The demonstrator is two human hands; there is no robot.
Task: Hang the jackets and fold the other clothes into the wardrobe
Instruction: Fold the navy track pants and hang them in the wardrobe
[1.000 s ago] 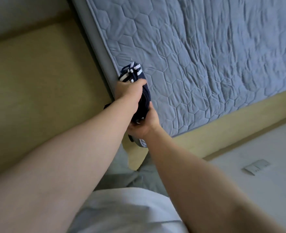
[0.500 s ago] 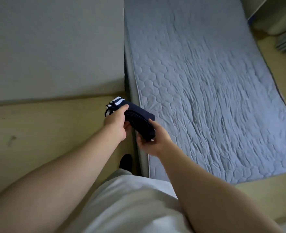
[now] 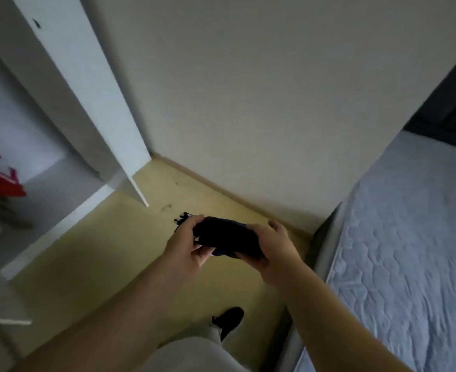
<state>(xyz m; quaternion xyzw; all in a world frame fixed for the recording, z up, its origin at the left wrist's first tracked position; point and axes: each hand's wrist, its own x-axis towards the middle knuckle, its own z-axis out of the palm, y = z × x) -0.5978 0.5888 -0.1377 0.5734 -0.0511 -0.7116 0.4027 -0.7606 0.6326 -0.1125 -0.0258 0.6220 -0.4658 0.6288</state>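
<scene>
Navy folded garment (image 3: pixel 228 237), yellow floor (image 3: pixel 92 251), grey-blue quilted mattress (image 3: pixel 409 251), white wardrobe (image 3: pixel 87 89).
</scene>
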